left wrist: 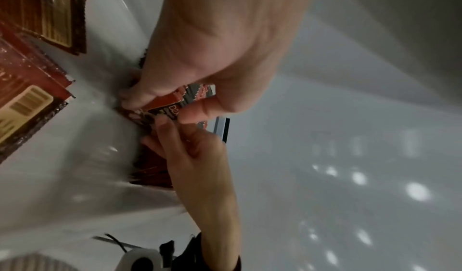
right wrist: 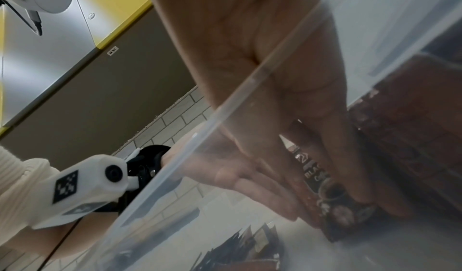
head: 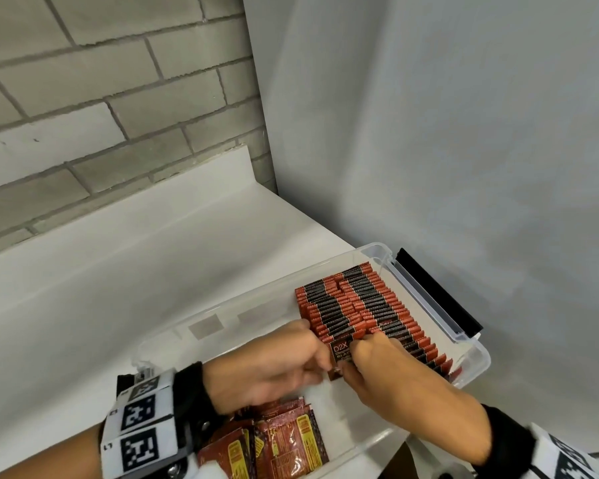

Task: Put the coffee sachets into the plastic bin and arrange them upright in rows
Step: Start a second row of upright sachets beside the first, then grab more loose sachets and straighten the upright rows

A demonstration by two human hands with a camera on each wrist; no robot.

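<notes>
A clear plastic bin (head: 482, 356) on the white counter holds two rows of red-and-black coffee sachets (head: 367, 302) standing upright. The front sachet (head: 339, 349), marked D2X, faces me at the near end of the left row. My left hand (head: 317, 357) grips that end from the left, thumb (left wrist: 197, 111) on top and fingers curled round the bottom edge. My right hand (head: 353, 357) pinches the same sachet (right wrist: 316, 173) from the right, its fingers (right wrist: 350, 156) lying down its face. Loose sachets (head: 277, 440) lie flat in a pile at the bin's near end.
The bin's black latch (head: 440, 292) runs along its right side, close to a grey wall (head: 464, 133). Bare bin floor (head: 222, 323) lies left of the rows. Beyond it the white counter (head: 118, 271) stretches to a brick wall (head: 101, 98).
</notes>
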